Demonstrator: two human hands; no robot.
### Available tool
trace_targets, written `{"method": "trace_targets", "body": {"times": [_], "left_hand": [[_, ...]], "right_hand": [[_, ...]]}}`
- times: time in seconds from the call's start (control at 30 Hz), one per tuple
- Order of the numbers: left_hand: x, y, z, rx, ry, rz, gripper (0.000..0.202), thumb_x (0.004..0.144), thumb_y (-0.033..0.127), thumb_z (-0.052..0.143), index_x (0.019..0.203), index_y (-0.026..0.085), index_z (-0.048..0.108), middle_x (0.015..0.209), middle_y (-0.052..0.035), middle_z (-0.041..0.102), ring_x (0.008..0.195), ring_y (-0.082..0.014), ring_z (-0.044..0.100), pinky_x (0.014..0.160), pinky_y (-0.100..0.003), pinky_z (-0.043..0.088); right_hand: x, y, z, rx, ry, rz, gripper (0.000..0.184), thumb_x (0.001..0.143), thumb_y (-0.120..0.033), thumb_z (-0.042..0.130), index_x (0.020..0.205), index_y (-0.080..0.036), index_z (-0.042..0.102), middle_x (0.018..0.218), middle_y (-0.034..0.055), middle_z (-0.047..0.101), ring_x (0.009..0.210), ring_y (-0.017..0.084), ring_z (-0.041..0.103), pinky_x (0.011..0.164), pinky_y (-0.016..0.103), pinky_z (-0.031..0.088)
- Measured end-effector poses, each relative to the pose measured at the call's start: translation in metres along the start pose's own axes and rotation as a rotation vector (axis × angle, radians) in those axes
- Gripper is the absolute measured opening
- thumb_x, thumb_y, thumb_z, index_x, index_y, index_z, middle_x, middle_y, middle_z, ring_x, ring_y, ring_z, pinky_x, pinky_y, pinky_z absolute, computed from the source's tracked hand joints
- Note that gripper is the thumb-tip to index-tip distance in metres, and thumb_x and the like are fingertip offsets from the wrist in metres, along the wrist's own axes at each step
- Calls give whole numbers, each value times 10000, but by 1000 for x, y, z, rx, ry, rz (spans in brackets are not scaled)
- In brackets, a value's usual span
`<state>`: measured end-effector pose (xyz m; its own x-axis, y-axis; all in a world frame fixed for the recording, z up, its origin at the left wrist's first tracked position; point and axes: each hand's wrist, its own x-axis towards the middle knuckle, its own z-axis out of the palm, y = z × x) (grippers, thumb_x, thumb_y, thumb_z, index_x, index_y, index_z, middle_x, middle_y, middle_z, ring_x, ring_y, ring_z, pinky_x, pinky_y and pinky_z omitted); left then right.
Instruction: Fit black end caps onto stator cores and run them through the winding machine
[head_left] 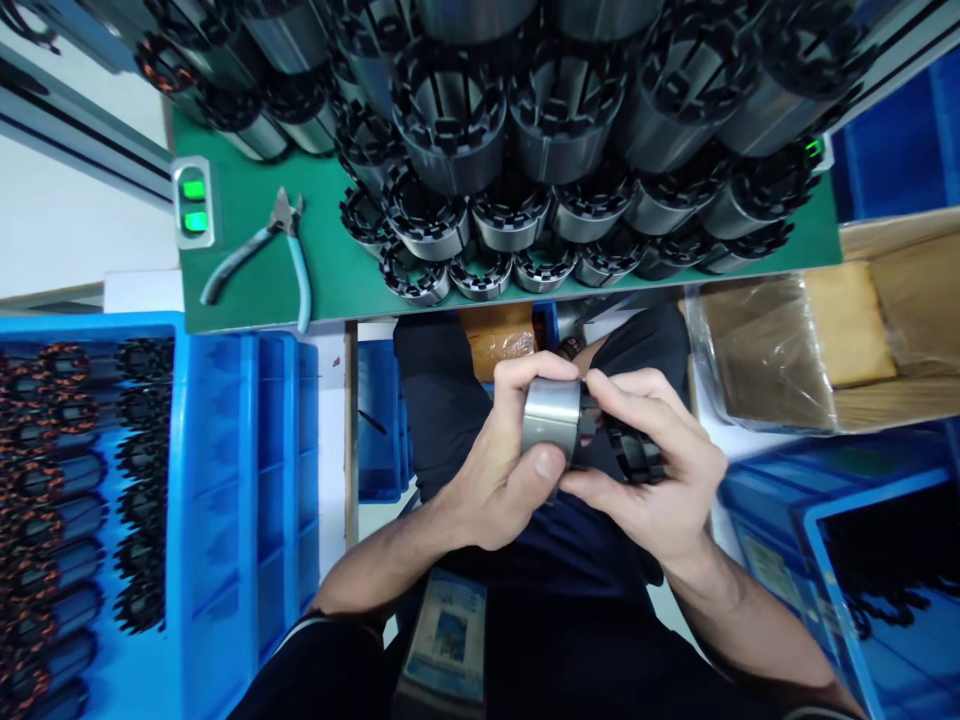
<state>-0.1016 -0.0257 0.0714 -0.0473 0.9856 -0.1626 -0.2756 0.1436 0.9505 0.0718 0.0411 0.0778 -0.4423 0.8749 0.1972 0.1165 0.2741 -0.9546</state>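
Observation:
My left hand is wrapped round a grey metal stator core, held over my lap. My right hand pinches a black plastic ring-shaped end piece against the core's right end. Both hands are closed on their parts and touch each other at the thumbs. On the green bench mat ahead stand several finished grey cores with black slotted caps, stacked in rows.
Blue-handled cutters and a box with two green lights lie on the mat's left. A blue crate at left holds copper-wound parts. A cardboard box and another blue crate sit at right.

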Motion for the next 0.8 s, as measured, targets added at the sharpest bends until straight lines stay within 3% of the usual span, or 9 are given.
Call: {"method": "trace_targets", "body": {"times": [0.1,0.17,0.23,0.33,0.43,0.53,0.63,0.8], "left_hand": [[4,4,6,-140,86,-32,416,1210,590,566,1518,312,541,1250,-74,772,1109,-277,806,997,-460,655],[11,10,13,-299,214,-155,406,1199,619,562,1460,308,567,1213,-78,800,1156,-309,830,1011,-492,684],[19,18,20,-417,318,-253,429,1168,653,579,1403,294,585,1155,-90,817,1145,-345,850,974,-527,712],[31,27,24,-458,405,-313,395,1157,619,553,1338,274,616,1091,-106,825,1126,-364,861,961,-551,723],[36,32,24,-447,449,-368,385,1158,603,527,1311,272,649,1069,-109,830,1129,-358,862,975,-531,723],[37,36,24,-419,481,-423,489,1100,697,616,1311,263,696,1091,-121,837,1140,-387,856,946,-521,733],[36,39,25,-383,489,-477,648,1039,829,659,1307,245,744,1088,-138,841,1159,-422,845,911,-522,745],[36,43,25,-356,545,-519,607,1092,792,625,1311,250,791,1083,-125,849,1195,-417,854,927,-516,761]], "right_hand": [[0,1,-3,-50,-9,100,535,1052,-393,921,1554,-315,754,1257,66,780,938,211,728,870,403,686],[-1,-1,-12,-93,28,143,243,1107,-348,813,1334,-275,765,1233,82,742,1033,242,731,953,443,670],[-5,-6,-22,-73,29,167,139,1116,-350,754,1213,-266,701,1275,117,701,1177,298,730,973,471,666],[-14,-12,-32,57,-138,235,282,1131,-405,706,1370,-287,612,1344,145,667,1226,324,741,843,426,682],[-19,-16,-31,36,-286,248,464,1103,-352,754,1515,-317,543,1253,103,689,1140,282,754,729,344,657],[-18,-17,-25,-21,-281,216,625,1006,-300,904,1530,-331,565,1292,86,704,968,222,749,639,308,633],[-14,-16,-20,-72,-289,150,593,988,-266,956,1514,-322,688,1435,95,657,730,105,676,606,311,636],[-16,-14,-14,84,-206,159,745,949,-165,1007,1593,-371,697,1495,78,695,763,99,730,698,327,705]]}}
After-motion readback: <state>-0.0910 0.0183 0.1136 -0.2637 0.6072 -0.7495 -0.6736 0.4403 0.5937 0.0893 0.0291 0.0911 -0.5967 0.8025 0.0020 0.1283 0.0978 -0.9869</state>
